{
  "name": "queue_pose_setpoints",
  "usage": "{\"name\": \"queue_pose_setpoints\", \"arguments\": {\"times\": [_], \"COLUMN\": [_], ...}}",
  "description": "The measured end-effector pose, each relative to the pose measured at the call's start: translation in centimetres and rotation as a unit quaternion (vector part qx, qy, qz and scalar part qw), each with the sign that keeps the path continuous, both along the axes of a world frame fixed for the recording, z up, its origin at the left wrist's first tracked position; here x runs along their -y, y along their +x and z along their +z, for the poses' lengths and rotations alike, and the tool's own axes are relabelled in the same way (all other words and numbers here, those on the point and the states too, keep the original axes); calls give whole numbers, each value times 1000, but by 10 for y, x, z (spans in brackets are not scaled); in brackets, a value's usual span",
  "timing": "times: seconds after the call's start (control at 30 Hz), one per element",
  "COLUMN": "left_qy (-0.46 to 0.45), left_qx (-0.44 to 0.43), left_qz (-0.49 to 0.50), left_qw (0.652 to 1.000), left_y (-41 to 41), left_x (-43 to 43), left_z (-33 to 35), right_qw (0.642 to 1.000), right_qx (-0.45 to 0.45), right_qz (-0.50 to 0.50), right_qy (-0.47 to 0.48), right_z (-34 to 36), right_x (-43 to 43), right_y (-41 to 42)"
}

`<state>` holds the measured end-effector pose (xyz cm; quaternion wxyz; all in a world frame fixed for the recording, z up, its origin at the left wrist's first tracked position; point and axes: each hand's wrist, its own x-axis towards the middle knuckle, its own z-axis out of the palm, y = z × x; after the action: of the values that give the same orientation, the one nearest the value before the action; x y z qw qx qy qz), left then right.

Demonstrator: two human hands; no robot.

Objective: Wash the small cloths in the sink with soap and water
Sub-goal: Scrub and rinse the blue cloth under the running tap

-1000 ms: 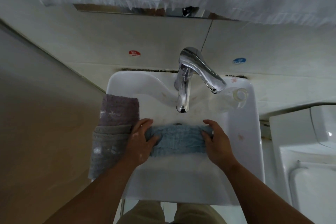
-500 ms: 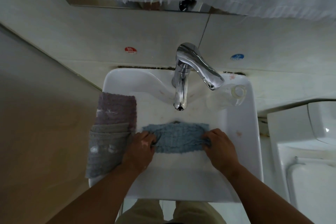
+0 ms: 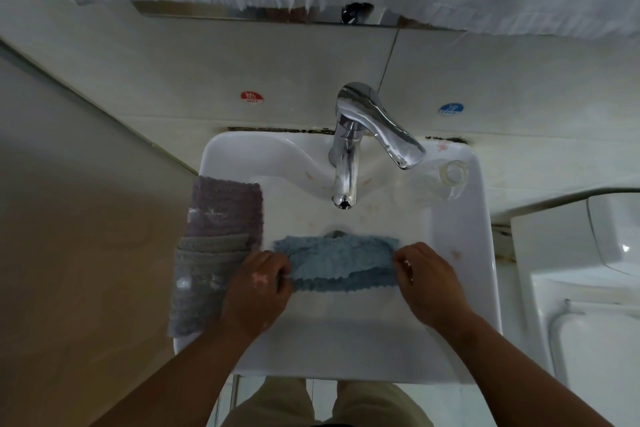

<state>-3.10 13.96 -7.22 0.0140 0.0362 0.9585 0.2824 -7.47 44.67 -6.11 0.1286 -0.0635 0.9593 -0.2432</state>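
Blue textured small cloth point(image 3: 341, 262) lies stretched across the basin of our white ceramic sink point(image 3: 460, 253), below the chrome tap point(image 3: 344, 180). Our left hand point(image 3: 258, 282) pinches its left end with curled fingers; our right hand point(image 3: 427, 279) closes on the right end. It looks soft, limp and probably wet, so the ends give the surest hold. Two folded cloths, purple point(image 3: 225, 208) and grey point(image 3: 199, 281), drape over the left rim.
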Motion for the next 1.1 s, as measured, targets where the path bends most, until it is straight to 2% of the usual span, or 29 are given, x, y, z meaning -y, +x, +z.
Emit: {"name": "queue_pose_setpoints", "arguments": {"times": [0.13,0.3,0.4,0.47,0.53,0.6,0.7,0.73,0.8,0.87,0.97,1.1], "left_qy": [-50,-101,-73,-53,-42,-33,-93,-89,-62,-54,36,169], "left_qx": [25,129,111,70,92,148,124,145,201,217,217,233], "left_qz": [-54,-81,-11,61,105,112,50,54,90,104,149,194], "left_qw": [997,983,991,994,989,982,987,984,973,969,964,938], "left_y": [10,14,10,-1,-18,-29,-36,-38,-42,-45,-43,-34], "left_x": [-1,-2,-4,-6,-7,-8,-6,-5,-6,-8,-6,-6], "left_z": [-14,-23,-15,-10,-8,-10,-23,-26,-27,-25,-15,-8], "right_qw": [997,989,991,996,992,987,983,983,984,986,984,980], "right_qx": [55,92,94,51,41,93,137,139,137,124,110,74], "right_qz": [34,48,7,-58,-117,-133,-119,-113,-108,-111,-132,-156], "right_qy": [43,102,96,46,10,12,44,49,43,15,-46,-104], "right_z": [-9,-16,-10,-7,-9,-15,-23,-24,-24,-22,-18,-10], "right_x": [-1,0,3,8,12,15,17,17,19,20,17,13], "right_y": [9,14,9,1,-10,-21,-30,-32,-33,-32,-30,-27]}}
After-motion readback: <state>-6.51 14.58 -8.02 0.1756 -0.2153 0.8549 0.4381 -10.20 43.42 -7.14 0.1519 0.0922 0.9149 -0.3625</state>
